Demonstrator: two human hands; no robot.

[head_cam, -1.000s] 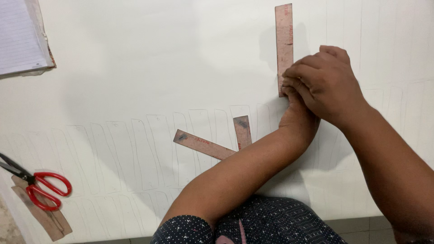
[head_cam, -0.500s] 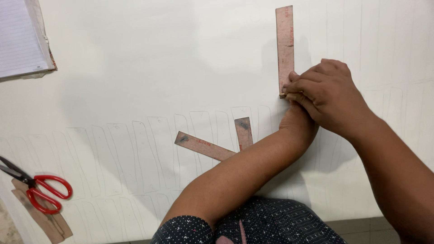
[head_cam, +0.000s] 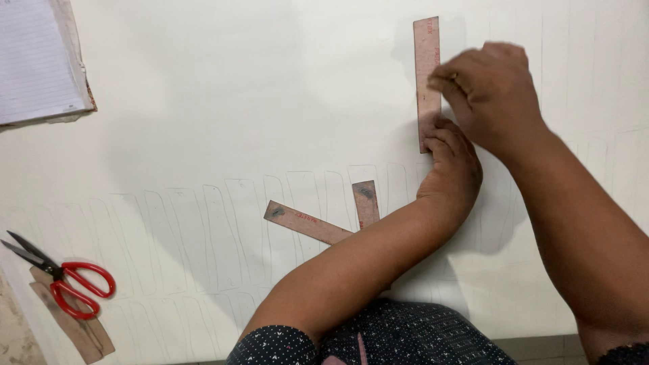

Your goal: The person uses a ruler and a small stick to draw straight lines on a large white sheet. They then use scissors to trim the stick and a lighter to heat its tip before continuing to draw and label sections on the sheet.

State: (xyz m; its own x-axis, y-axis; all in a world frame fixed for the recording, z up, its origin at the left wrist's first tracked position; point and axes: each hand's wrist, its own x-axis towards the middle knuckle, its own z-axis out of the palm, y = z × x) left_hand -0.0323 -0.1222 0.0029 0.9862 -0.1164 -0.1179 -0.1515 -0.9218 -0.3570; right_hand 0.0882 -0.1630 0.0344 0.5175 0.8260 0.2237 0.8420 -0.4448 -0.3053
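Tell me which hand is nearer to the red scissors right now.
Left. The left hand presses the lower end of the upright brown strip, far right of the red scissors. The right hand is farther right still, beside the strip's middle.

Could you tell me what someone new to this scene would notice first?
Most striking are the two hands meeting at the upper right: the left hand presses the lower end of a long brown strip onto the white sheet, while the right hand lies blurred beside it. At the lower left, red-handled scissors stand out; two more brown strips lie at centre.
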